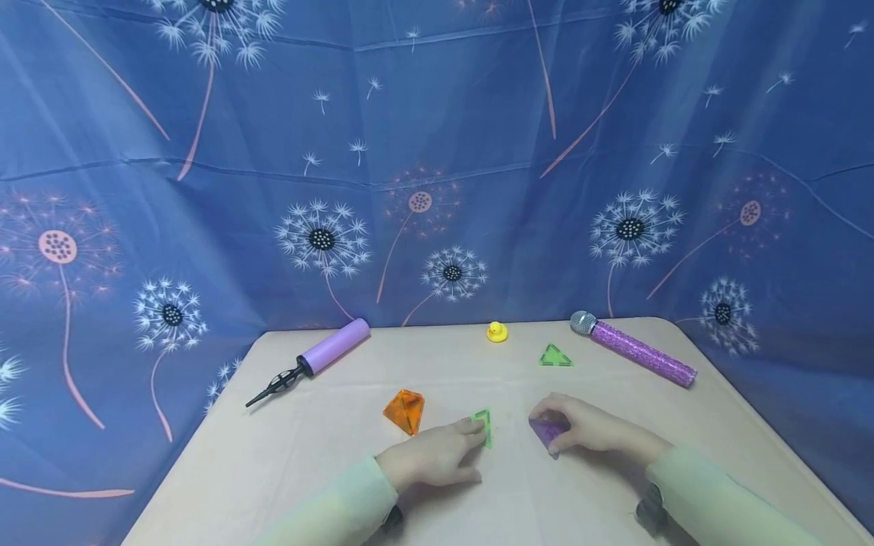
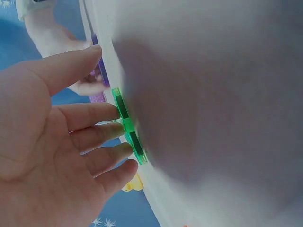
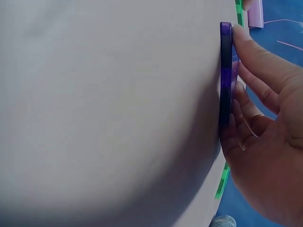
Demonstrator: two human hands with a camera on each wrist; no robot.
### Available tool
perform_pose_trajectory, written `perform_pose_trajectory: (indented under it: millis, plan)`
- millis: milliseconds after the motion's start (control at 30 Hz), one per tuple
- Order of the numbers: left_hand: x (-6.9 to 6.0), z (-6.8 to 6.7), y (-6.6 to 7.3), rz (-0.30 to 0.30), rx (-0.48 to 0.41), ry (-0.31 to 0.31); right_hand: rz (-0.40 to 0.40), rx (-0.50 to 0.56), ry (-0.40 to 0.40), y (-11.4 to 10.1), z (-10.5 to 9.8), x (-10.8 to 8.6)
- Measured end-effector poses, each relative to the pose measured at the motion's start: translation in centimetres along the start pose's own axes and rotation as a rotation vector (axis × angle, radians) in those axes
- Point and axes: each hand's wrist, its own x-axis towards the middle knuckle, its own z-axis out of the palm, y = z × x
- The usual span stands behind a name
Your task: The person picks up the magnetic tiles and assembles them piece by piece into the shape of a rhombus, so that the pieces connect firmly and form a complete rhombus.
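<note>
My left hand [image 1: 437,453] is over the table with its fingers fairly straight, fingertips touching a translucent green triangular tile [image 1: 487,428]. In the left wrist view the green tile [image 2: 128,124] shows its long edge against the fingertips, the thumb apart from it. With thumb and fingers my right hand [image 1: 589,425] grips a translucent purple tile [image 1: 545,434] by its edges. The right wrist view shows that purple tile [image 3: 226,73] edge-on, low over the table. Left of my left hand lies an orange faceted piece [image 1: 405,412] of similar see-through plastic.
Farther back are another green triangular tile [image 1: 555,356] and a small yellow rubber duck [image 1: 497,331]. A purple glittery microphone [image 1: 642,351] lies back right, and a purple balloon pump [image 1: 334,348] back left. A blue dandelion-print cloth [image 1: 437,136] hangs behind the table [image 1: 273,470].
</note>
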Motion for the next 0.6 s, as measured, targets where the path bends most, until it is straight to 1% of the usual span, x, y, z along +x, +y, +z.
perform_pose_trajectory:
  millis: [100, 267, 400, 500, 600]
  plan:
    - [0.0, 0.1, 0.2, 0.031, 0.016, 0.02, 0.022, -0.026, 0.023, 0.3, 0.0, 0.9]
    - [0.0, 0.1, 0.5, 0.085, 0.081, 0.044, 0.062, -0.036, 0.055, 0.8, -0.1, 2.2]
    - [-0.2, 0.2, 0.3, 0.086, 0.107, 0.035, 0.103, -0.042, 0.082, 1.0, -0.1, 3.0]
    - [-0.3, 0.3, 0.1, 0.077, 0.079, 0.023, 0.141, -0.055, 0.108, 1.0, 0.0, 3.6]
    - [-0.4, 0.3, -0.2, 0.082, 0.045, 0.009, 0.166, -0.055, 0.129, 0.8, 0.1, 3.9]
